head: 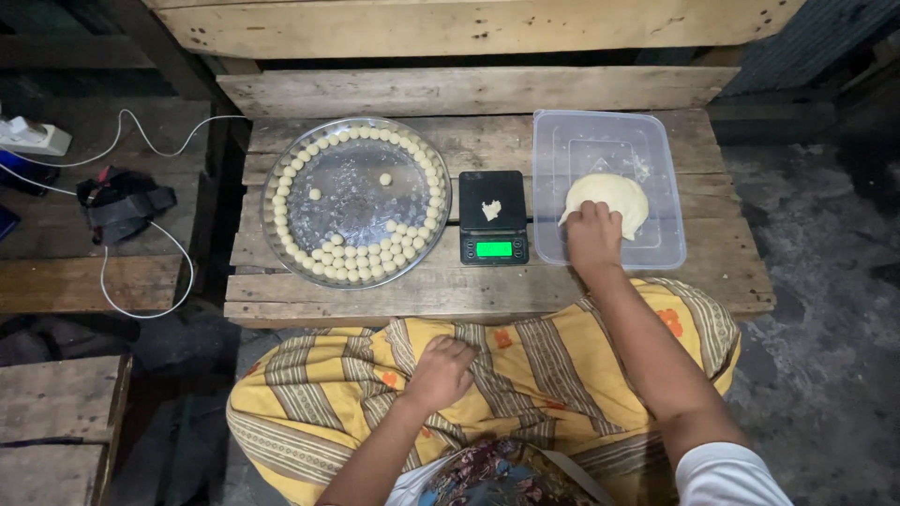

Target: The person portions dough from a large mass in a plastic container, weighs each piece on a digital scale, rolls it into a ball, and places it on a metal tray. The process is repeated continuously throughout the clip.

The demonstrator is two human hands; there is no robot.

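My right hand (593,234) reaches into a clear plastic tub (656,159) and pinches the near edge of a pale lump of dough (614,195) lying in it. My left hand (441,367) rests on my lap, fingers curled, on the yellow striped cloth (328,384); nothing shows in it. Between the tub and a round metal tray (356,183) sits a small black kitchen scale (493,217) with a lit green display and a scrap of dough (491,209) on its plate. Several small dough balls (361,262) line the tray's rim, with two loose ones nearer the middle.
Everything stands on a low wooden pallet table (469,290), with rough planks behind it. To the left, white cables (141,281) trail over a wooden bench past a black strap bundle (122,201) and a white adapter (33,139). Concrete floor lies to the right.
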